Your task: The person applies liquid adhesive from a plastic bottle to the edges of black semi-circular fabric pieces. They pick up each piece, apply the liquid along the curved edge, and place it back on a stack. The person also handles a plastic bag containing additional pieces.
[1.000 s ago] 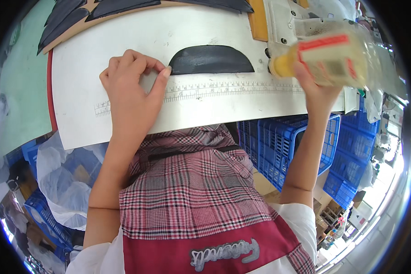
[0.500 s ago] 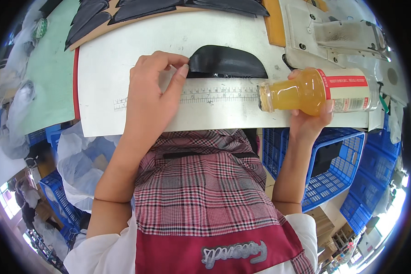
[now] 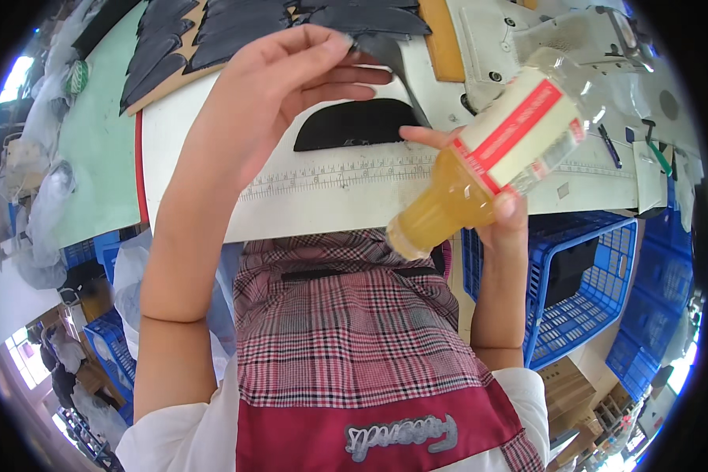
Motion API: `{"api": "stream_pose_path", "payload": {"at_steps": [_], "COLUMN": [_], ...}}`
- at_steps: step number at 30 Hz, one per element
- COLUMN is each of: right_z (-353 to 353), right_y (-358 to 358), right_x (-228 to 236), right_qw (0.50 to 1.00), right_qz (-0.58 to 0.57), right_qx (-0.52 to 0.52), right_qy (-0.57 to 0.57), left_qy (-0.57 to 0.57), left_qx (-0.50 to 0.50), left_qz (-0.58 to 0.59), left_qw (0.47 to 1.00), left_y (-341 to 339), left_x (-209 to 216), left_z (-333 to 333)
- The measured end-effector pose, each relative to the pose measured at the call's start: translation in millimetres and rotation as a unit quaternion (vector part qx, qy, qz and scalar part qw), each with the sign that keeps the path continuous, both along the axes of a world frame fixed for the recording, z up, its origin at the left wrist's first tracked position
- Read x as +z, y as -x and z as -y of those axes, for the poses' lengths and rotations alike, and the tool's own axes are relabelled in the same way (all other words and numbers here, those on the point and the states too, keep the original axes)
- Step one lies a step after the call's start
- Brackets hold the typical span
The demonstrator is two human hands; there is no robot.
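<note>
My left hand (image 3: 279,86) is raised over the table, thumb and forefinger pinching one end of a thin black curved piece (image 3: 405,71), which hangs tilted. Below it a black half-moon piece (image 3: 350,127) lies flat beside the printed ruler. My right hand (image 3: 505,216) grips a clear bottle (image 3: 499,145) of yellow liquid with a red and cream label, its neck slanting down toward the table's front edge. One outstretched right fingertip is at the lower end of the lifted piece; I cannot tell whether it touches.
Rows of black pieces lie on a brown board (image 3: 193,75) at the back. A pale machine (image 3: 558,35) stands at the back right, a pen (image 3: 610,147) nearer. Blue crates (image 3: 578,283) are below the table's right side, with a plastic bag (image 3: 130,275) at the left.
My left hand has moved up and away, lifting a black piece off another that stays on the table. The bottle has swung left and tilted, its neck now lower.
</note>
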State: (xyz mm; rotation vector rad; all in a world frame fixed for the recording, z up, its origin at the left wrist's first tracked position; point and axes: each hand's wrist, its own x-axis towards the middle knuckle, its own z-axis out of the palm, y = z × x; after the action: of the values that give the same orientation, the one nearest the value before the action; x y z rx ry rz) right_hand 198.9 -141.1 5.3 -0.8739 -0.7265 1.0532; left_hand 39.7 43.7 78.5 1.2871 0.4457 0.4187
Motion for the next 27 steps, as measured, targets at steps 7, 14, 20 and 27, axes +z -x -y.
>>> {"api": "stream_pose_path", "payload": {"at_steps": [7, 14, 20, 27], "right_z": [0.0, -3.4, -3.4, -4.9], "right_y": [-1.6, -13.7, -13.7, -11.6], "right_x": [16.0, 5.1, 3.8, 5.8], "right_qw": [1.0, 1.0, 1.0, 0.999], "right_qz": [0.018, 0.013, -0.013, -0.046], "right_qx": [0.01, -0.001, -0.003, 0.003], "right_qy": [0.004, 0.009, -0.007, -0.006], "left_qy": [-0.017, -0.037, 0.004, -0.136], "left_qx": [-0.005, 0.027, 0.026, 0.046], "left_qz": [0.089, 0.059, 0.11, 0.015], "left_qw": [0.996, 0.997, 0.994, 0.99], "left_y": [-27.0, -64.5, -140.6, -148.3], "left_x": [49.8, 61.6, 47.8, -6.6], "left_z": [-72.1, -155.7, -186.2, -206.7]}}
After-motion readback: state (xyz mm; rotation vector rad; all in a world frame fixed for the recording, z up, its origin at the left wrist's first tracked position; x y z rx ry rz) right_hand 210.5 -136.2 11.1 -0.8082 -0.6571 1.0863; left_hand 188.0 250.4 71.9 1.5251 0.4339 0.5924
